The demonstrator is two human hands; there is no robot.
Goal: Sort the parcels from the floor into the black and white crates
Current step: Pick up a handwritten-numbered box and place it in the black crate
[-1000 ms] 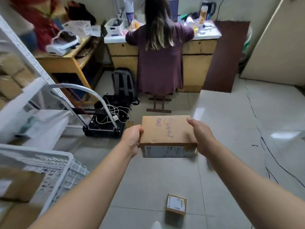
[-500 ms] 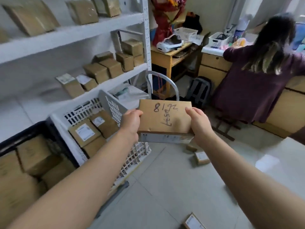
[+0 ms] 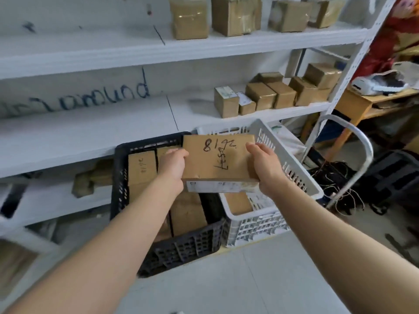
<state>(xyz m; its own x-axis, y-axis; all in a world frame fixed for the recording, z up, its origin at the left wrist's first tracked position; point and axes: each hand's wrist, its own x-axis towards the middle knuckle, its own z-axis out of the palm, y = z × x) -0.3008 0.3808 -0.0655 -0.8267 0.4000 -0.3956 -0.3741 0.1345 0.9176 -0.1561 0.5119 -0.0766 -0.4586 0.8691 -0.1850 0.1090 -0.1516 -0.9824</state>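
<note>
Before white shelving (image 3: 90,137), a cardboard parcel (image 3: 217,157) is gripped by the left hand (image 3: 173,164) and right hand (image 3: 264,162) above black crate (image 3: 181,248) and white crate (image 3: 256,227).

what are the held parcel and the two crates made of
The parcel: matte brown cardboard, marker writing on top, likely corrugated. The black crate: moulded plastic, slotted lattice walls, slightly dull. The white crate: looks the same plastic, vented walls.

The box (image 3: 217,159) between left hand (image 3: 173,165) and right hand (image 3: 264,164) says "8192" on top, and the scribble below it is unreadable. Up-left of the left hand, blue scrawl on the white panel (image 3: 95,114) ends in "omund".
</note>
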